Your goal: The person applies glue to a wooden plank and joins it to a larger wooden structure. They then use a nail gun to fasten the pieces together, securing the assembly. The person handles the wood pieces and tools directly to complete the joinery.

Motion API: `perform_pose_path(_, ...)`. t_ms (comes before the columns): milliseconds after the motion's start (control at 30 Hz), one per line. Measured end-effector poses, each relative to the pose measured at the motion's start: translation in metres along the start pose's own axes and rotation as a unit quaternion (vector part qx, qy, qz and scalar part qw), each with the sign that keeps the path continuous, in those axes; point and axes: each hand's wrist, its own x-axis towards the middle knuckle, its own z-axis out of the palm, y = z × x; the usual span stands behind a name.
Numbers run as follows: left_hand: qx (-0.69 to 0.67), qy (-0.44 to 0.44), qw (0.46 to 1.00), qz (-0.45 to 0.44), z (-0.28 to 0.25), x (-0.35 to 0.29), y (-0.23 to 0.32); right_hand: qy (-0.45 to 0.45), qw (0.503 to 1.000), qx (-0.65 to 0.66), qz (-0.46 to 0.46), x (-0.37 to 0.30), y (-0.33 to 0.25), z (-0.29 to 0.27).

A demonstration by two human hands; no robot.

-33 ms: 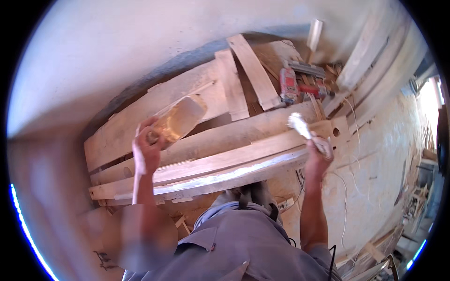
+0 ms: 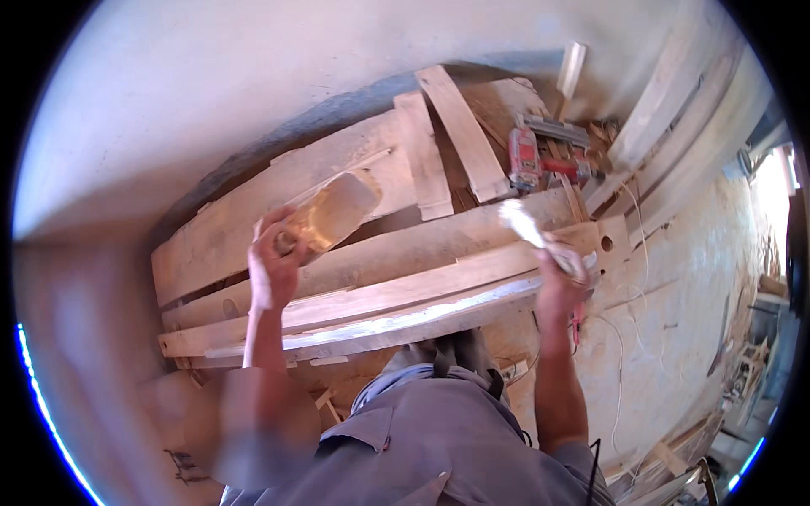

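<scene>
Using a closed grip, the left hand (image 2: 274, 263) is holding a container (image 2: 339, 212), the right hand (image 2: 564, 282) a brush (image 2: 526, 228) — white-laden bristles (image 2: 510, 212) could be dripping.

Open air parts a yellowish plastic container (image 2: 342, 211) from a white-tipped brush (image 2: 523, 224) above the pale wooden bench (image 2: 240, 228); a red-and-grey power tool (image 2: 525, 157) blocks its far right corner

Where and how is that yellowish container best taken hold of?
Probably by its narrow, rounded end, coming from the picture's lower left, as the left grip does. The yellowish container narrows toward that side, which looks easier to wrap around, while its wide open end points to the upper right, where fingers would meet the opening.
</scene>
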Motion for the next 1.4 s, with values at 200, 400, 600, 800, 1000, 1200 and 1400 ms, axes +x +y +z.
perform_pose_path(200,0.006,-0.007,0.999,0.053,0.005,0.017,0.006,-0.246,0.968,-0.047,0.0,-0.017,-0.02,0.197)
perform_pose_path(400,0.013,0.043,0.998,0.036,-0.003,0.054,-0.057,-0.245,0.965,-0.093,0.028,-0.032,0.016,0.209)
perform_pose_path(600,-0.025,0.191,0.97,-0.147,-0.02,0.122,-0.158,-0.185,0.931,-0.266,0.17,-0.09,0.051,0.065)
perform_pose_path(800,-0.065,0.236,0.939,-0.241,0.007,0.213,-0.234,-0.058,0.908,-0.275,0.31,-0.153,0.049,-0.041)
perform_pose_path(1000,0.431,-0.112,0.89,-0.095,-0.035,0.286,-0.419,-0.07,0.895,-0.329,0.293,-0.161,0.053,-0.103)
perform_pose_path(1200,-0.059,0.037,0.959,-0.275,-0.021,0.28,-0.399,0.029,0.886,-0.371,0.276,-0.125,0.042,-0.159)
perform_pose_path(1400,-0.001,0.204,0.97,-0.129,-0.065,0.178,-0.345,-0.011,0.883,-0.457,0.108,-0.011,0.064,-0.212)
